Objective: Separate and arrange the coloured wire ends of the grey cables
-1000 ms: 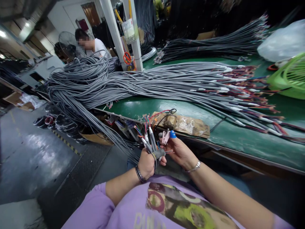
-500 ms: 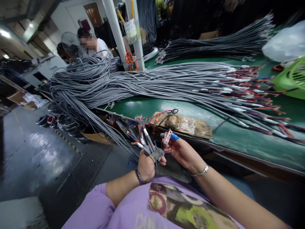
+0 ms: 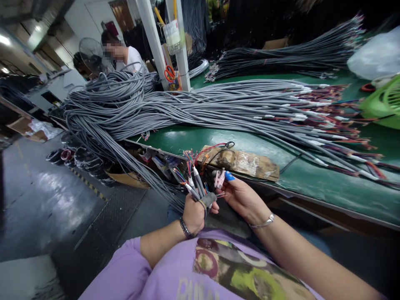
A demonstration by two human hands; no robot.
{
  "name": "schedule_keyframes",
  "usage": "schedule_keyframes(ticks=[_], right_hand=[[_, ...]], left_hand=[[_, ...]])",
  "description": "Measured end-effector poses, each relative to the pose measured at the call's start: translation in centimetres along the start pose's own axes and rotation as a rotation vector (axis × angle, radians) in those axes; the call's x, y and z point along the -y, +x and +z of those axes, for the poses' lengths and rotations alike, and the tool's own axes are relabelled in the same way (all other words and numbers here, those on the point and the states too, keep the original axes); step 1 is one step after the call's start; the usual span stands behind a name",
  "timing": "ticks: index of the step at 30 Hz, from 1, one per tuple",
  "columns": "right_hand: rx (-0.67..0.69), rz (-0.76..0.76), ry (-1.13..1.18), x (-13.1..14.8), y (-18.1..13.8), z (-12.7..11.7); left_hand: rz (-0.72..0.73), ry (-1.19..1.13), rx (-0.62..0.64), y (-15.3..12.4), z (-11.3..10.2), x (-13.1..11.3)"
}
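My left hand (image 3: 194,214) is wrapped round a bunch of grey cables (image 3: 197,185), whose white-sleeved ends and coloured wires point up and away. A grey covering (image 3: 208,200) sits over its thumb. A few thin reddish wires (image 3: 221,194) stick out to the right past that thumb. Close beside them is my right hand (image 3: 240,196), fingers curled inward, with blue wrapping (image 3: 229,176) on the thumb. At its fingertips shows a pale pink piece (image 3: 219,179); whether it is held or wrapped round a finger I cannot tell.
On the green table (image 3: 312,183) lies a long heap of grey cables (image 3: 212,106). A wooden block (image 3: 250,163) rests at its front edge. Behind are black cables (image 3: 281,56), a green basket (image 3: 383,102) and a white post (image 3: 151,41). A person (image 3: 133,58) is at the back left.
Both hands keep nearly the same pose. The left hand and its cable bunch have shifted slightly right, towards the right hand. The camera view has moved a little.
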State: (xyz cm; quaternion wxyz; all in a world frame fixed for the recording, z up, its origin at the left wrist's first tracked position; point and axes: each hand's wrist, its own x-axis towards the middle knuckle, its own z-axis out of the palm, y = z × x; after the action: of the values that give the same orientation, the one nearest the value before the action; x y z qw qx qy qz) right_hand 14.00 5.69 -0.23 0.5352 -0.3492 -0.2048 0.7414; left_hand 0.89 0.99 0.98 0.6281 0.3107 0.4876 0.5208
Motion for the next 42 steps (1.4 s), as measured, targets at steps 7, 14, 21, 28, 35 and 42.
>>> schedule_keyframes(ticks=[7,14,21,28,35,42], right_hand=[[0.013,-0.005,-0.036,-0.1,-0.2,0.0],[0.144,0.232,-0.129,0.0,-1.7,-0.7],[0.371,0.149,-0.423,0.4,-3.0,0.1],[0.355,0.069,-0.476,0.2,-3.4,-0.4],[0.096,0.154,-0.313,-1.2,-3.5,-1.5],[0.144,0.004,-0.318,-2.3,-4.4,0.7]], left_hand=[[0.004,0.037,-0.003,0.0,-0.1,0.0],[0.003,0.02,0.008,-0.4,-0.7,0.1],[-0.091,0.186,0.187,-0.4,-1.4,0.3],[-0.163,0.229,0.237,-0.1,-1.6,0.0],[-0.017,0.133,0.043,0.2,-1.5,0.4],[-0.064,0.196,0.187,0.0,-1.5,0.7]])
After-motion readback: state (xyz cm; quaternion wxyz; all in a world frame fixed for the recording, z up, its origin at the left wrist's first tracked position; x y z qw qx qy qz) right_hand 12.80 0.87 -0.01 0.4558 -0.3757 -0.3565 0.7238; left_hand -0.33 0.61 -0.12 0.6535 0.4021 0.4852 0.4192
